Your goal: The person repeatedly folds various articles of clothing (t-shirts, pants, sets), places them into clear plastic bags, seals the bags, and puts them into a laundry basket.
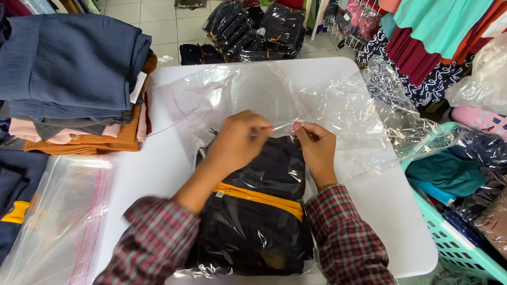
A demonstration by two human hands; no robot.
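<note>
Middle of the worktop: a folded black garment with an orange band [259, 199] lies inside a clear plastic bag [251, 162], closed end toward the person, open mouth pointing away.
Bag flap: the loose top of the bag [285, 98] spreads out flat past the garment, wrinkly and shiny, so it's hard to see where the edge actually runs.
Left hand [237, 142]: curled down on the bag right at the top of the garment, fingertips pinched shut on the film. No gap that I can see.
Right hand [317, 147]: same deal just beside it, thumb and finger nipped on the plastic edge, the two hands nearly touching.
Doing it well, I reckon: keep the garment pushed snug to the bottom, pull the film taut between both pinches, and fold it straight across so no air bubble or crease gets trapped.
White worktop [381, 211]: small, and the bag takes up most of it.
Left side: a stack of folded clothes [73, 73], dark blue on top, peach and orange under, sits close to the flap and could snag it.
Near left corner: a pile of empty clear bags with a red strip [60, 221] hangs partly off the edge.
Right: a teal basket [467, 255] of bagged clothes, near the worktop edge; loose plastic [400, 116] drapes between.
Behind: black bagged bundles [255, 28] on the floor, well apart.
</note>
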